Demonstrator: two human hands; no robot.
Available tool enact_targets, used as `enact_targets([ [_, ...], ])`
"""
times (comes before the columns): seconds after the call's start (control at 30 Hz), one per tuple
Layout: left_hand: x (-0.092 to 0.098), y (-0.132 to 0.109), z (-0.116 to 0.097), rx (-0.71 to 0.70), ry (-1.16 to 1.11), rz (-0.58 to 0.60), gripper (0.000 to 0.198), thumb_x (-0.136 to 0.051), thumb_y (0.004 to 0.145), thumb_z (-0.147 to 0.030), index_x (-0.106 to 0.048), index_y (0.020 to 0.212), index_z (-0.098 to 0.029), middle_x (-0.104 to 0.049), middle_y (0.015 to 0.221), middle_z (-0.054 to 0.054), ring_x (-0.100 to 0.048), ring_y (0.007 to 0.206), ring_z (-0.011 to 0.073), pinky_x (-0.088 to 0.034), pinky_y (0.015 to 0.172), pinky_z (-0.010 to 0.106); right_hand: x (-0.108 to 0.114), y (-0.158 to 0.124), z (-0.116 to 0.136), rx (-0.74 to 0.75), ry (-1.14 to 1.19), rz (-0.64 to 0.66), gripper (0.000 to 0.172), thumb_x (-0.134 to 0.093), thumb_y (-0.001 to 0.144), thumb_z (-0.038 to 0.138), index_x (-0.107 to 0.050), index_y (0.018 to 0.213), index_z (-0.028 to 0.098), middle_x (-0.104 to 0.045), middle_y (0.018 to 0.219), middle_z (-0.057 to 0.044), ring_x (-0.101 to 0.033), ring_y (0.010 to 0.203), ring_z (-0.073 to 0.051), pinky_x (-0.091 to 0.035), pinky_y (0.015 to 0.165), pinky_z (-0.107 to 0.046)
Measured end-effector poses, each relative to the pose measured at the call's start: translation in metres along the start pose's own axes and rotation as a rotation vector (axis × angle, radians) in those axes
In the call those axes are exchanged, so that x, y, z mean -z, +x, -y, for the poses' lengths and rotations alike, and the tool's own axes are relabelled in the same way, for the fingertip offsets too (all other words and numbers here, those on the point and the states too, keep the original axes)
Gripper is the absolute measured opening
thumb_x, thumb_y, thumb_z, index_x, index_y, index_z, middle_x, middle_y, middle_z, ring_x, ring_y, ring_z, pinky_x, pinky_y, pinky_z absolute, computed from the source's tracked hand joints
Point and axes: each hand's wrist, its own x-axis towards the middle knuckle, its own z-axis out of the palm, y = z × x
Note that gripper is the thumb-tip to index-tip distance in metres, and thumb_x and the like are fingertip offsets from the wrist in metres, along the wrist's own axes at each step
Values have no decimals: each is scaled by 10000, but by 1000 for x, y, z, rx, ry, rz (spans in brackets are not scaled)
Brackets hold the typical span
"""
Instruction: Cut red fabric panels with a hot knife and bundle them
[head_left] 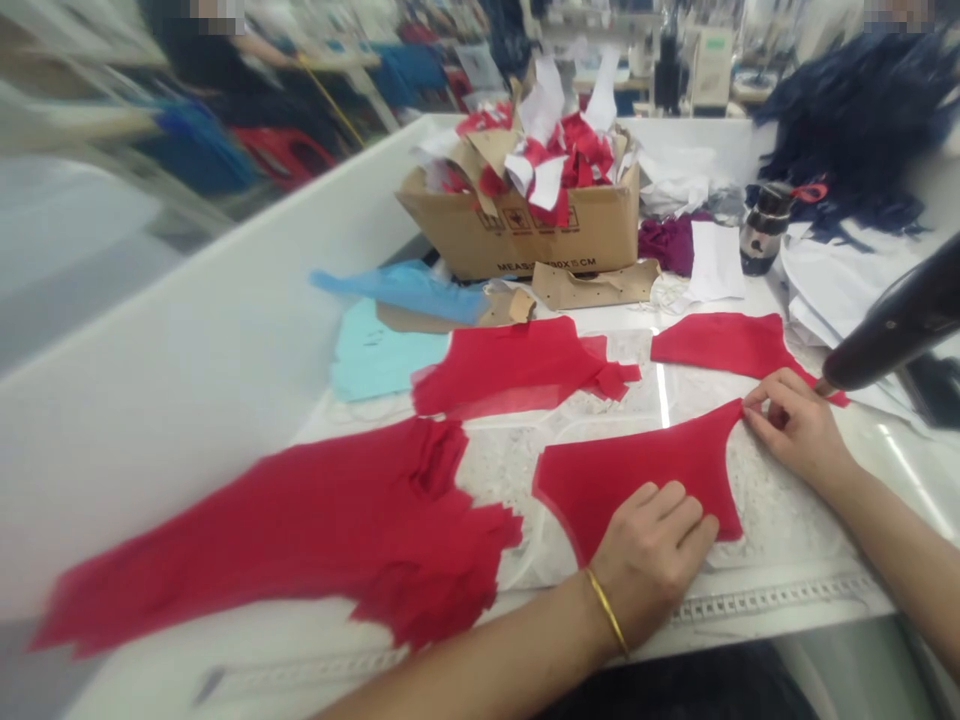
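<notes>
A red cut fabric piece (630,470) lies on white lace (757,500) at the front of the white table (225,360). My left hand (652,555), with a gold bangle at the wrist, presses on the piece's lower edge with its fingers curled under. My right hand (795,425) pinches the piece's upper right corner. A stack of red pieces (315,530) lies to the left, another red stack (517,365) sits behind, and a further red piece (727,342) is at the right.
A cardboard box (525,225) full of red and white scraps stands at the back. Light blue paper (382,350), cardboard patterns (600,285), a purple cloth (667,242), a dark flask (761,230) and a dark fabric heap (855,120) surround it. A black tool (900,320) juts in at right. People work behind.
</notes>
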Motion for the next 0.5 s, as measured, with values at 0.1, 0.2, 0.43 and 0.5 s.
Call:
enact_targets([
  [0.1,2,-1,-2,5,-42,19,223,-468,1002,-102,-662,895,-131,-610,748,34,-534,689,181,-456,615,330,2,1,-1,-21,-30,-19,115,-569,874,172,-601,771,209,-558,785,-14,-478,519,-110,-424,487,-272],
  [0.2,5,-6,-3,-8,-90,7,186,-501,998,-119,-683,965,-100,-707,922,92,-637,853,208,-577,773,362,3,1,-2,-37,-47,-8,117,-564,880,189,-600,772,213,-568,805,-21,-475,515,-111,-426,492,-279],
  [0.43,13,-21,2,-2,-47,131,338,-445,1048,-269,-669,1172,-48,-705,1241,193,-639,1232,293,-574,1054,457,0,-1,-6,-16,-90,0,122,-546,892,184,-600,785,207,-588,844,-32,-487,532,-112,-426,518,-276],
  [0.5,13,-23,4,-10,-45,153,376,-417,1061,-299,-661,1196,-46,-697,1266,190,-630,1255,304,-568,1063,471,-1,-2,-9,-35,-157,-6,114,-544,885,185,-610,794,203,-606,872,-41,-488,537,-115,-402,504,-275],
])
